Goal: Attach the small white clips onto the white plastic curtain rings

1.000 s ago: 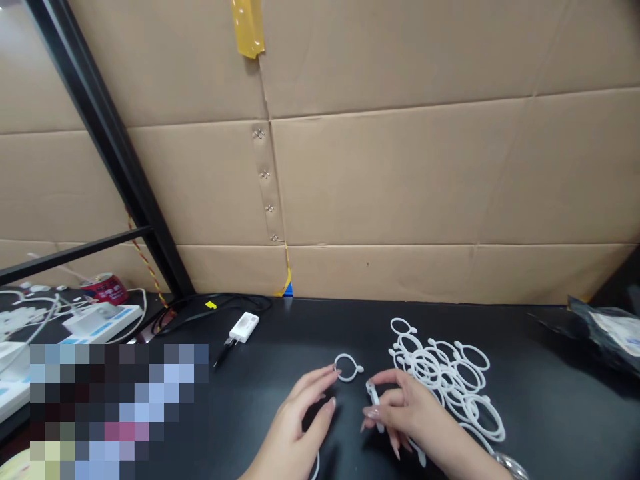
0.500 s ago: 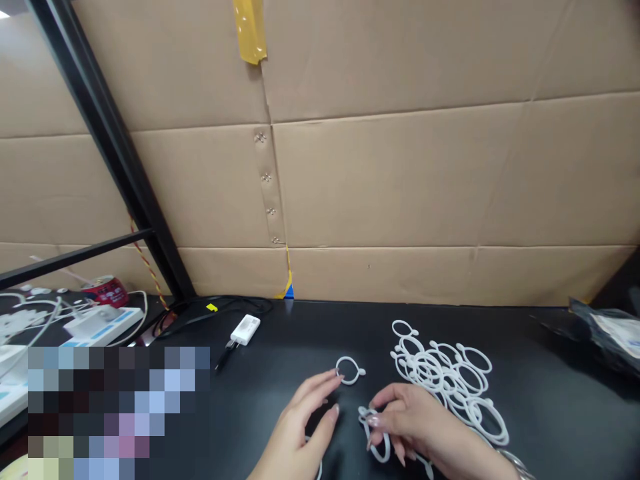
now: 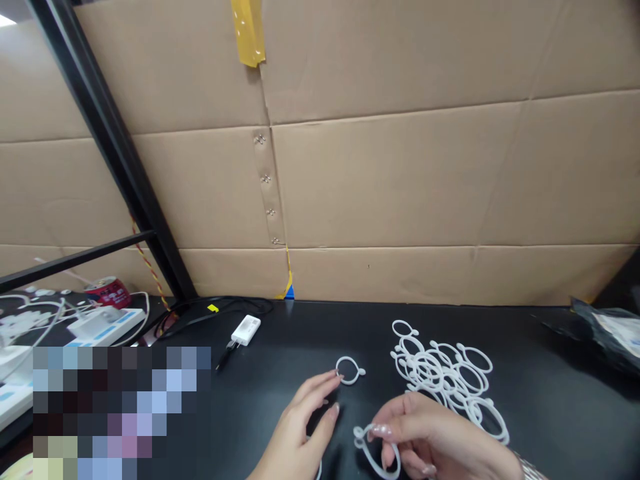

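My right hand (image 3: 417, 430) pinches a white plastic ring (image 3: 371, 463) with small round knobs at its end, the ring tilted above the black tabletop. My left hand (image 3: 305, 420) rests with thumb and fingers apart. Its fingertips are at the left edge of a single white ring (image 3: 361, 372) lying flat; whether they touch it I cannot tell. Part of another white ring (image 3: 319, 469) shows below the left thumb, mostly hidden by the hand. Beyond my right hand lies an overlapping pile of similar white rings (image 3: 429, 372).
A white plug adapter (image 3: 246, 330) lies left of centre, near black cables (image 3: 235, 305). Power strips (image 3: 113, 328) and a red can (image 3: 109, 292) are at far left. A black plastic bag (image 3: 600, 337) sits at right. Cardboard (image 3: 375, 180) walls the back.
My right hand has drawn slightly nearer to me with its ring, which now shows more fully. A ring end seen below that hand is now out of sight. My left hand stays put.
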Demonstrator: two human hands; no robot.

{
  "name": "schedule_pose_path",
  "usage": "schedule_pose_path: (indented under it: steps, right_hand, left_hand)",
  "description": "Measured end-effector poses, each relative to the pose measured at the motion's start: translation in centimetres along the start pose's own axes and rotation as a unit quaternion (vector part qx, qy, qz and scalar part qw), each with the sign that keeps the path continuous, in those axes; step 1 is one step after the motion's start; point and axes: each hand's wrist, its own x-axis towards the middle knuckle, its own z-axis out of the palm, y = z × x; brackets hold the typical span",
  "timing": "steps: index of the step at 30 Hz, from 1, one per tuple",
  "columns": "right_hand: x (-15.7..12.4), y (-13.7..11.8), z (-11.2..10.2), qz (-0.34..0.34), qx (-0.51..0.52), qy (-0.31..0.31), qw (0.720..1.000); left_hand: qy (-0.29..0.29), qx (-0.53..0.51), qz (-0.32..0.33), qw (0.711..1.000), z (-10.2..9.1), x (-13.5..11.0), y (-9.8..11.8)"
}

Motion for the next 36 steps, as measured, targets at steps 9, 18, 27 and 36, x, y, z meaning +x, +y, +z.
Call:
schedule_pose_path:
  steps: [9, 18, 27, 36]
  right_hand:
    - [0.2, 0.5, 0.2, -0.074, 0.037, -0.009, 0.997]
    - [1.0, 1.6, 1.7, -0.138, -0.006, -0.022, 0.99]
    - [1.9, 3.0, 1.6, -0.167, -0.031, 0.038, 0.985]
    - [2.1, 3.7, 1.3, -0.153, -0.029, 0.035, 0.987]
  left_hand:
    - [0.015, -0.049, -0.037, 0.998, 0.2, -0.2, -0.1]
    - [-0.131, -0.391, -0.036, 0.911, 1.6, -0.2, -0.5]
    - [-0.142, -0.357, -0.024, 0.923, 1.8, -0.9, -0.6]
    - [-0.093, -0.19, -0.033, 0.977, 2.9, -1.4, -1.3]
